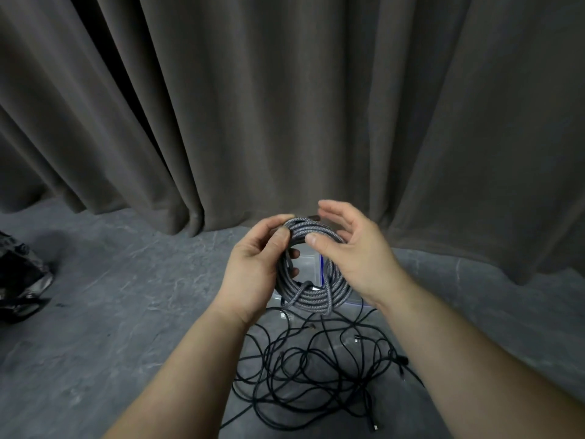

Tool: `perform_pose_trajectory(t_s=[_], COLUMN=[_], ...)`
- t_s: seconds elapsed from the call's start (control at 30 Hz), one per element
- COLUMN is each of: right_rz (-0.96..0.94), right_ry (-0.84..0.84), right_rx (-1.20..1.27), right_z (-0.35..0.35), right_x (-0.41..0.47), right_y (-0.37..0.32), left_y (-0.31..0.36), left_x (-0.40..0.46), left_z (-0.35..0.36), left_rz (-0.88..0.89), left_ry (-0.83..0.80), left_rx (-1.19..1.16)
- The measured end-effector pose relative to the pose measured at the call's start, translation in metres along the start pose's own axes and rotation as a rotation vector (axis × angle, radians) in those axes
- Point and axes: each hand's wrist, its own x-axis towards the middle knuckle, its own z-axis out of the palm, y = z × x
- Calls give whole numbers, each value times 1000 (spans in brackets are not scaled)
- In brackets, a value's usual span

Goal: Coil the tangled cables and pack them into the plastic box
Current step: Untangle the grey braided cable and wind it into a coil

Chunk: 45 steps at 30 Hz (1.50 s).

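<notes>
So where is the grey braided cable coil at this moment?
In the head view it sits centre frame, held up between both hands: the left hand grips the grey braided coil, above the plastic box and the tangled black cables.

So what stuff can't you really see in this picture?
- Plastic box, head view: mostly hidden behind the grey coil and both hands; what is inside cannot be told.
- Left hand: fingertips tucked behind the coil.
- Right hand: whether it touches the coil is unclear.
- Black cables: too tangled and thin to count.
- Dark shiny thing: cut off by the left edge.
</notes>
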Motion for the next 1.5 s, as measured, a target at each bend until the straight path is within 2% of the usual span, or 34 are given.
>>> perform_pose_trajectory(t_s=[0.1, 0.33, 0.47, 0.6, 0.67, 0.73, 0.87, 1.17, 1.27, 1.37, 1.43, 1.5], right_rz=[22, -72, 10, 175, 177, 134, 32, -32, -60, -23, 9, 7], right_ry=[-32, 53, 86, 87, 54, 70, 280, 450, 364, 82, -84, -173], right_rx=[27, -24, 65, 445, 533, 485, 290, 123, 104, 75, -103, -276], right_z=[1, 2, 7, 10, 19, 30, 34, 22, 22, 15, 7, 4], right_x=[-1, -2, -1, -1, -4, -7, -4, 0, -1, -5, -10, -15], right_y=[-1, -4, -1, -4, -2, 2, 6, 5, 2, 1, 0, -4], left_y=[0, 1, -1, -5, -5, -5, -7, -8, -8, -9, -9, -10], left_x=[-1, -2, -3, -1, 1, 2, 0, -5, -5, -1, 0, 2], left_z=[0, -4, 0, 3, 4, 6, 10, 11, 7, 2, -2, -4], left_rz=[25, 58, 110, 141, 139, 138, 126, 233, 265, 274, 258, 233], left_ry=[-21, -106, 15, 186, 257, 276, 212, 118, 147, 242, 298, 320], left_rx=[66, 111, 101, 31, -33, -69, -36, 85, 164, 181, 161, 160])
